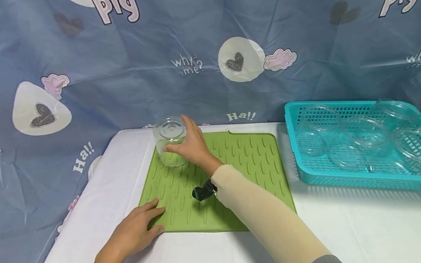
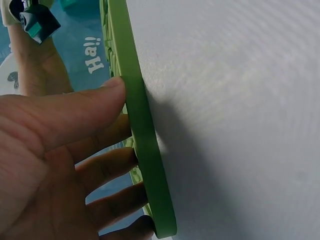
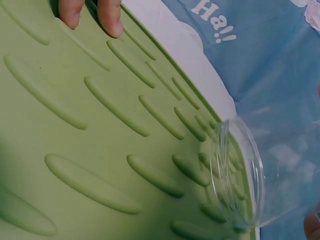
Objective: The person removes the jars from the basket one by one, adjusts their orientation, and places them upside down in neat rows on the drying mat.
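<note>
Two hands are at a white-covered counter (image 1: 349,228). Nearest, the left hand (image 1: 141,229) has its grip spread wide around nothing, thumb at the edge and fingertips on the near left part of a green ridged mat (image 1: 246,158). Right of the mat, a turquoise basket (image 1: 346,179) carries several clear containers (image 1: 366,132). Farther off, the right hand (image 1: 192,145) has its grip curved about a clear cup (image 1: 170,135), which is bottom-up at the mat's far left corner. Behind hangs a blue printed cloth (image 1: 148,91).
</note>
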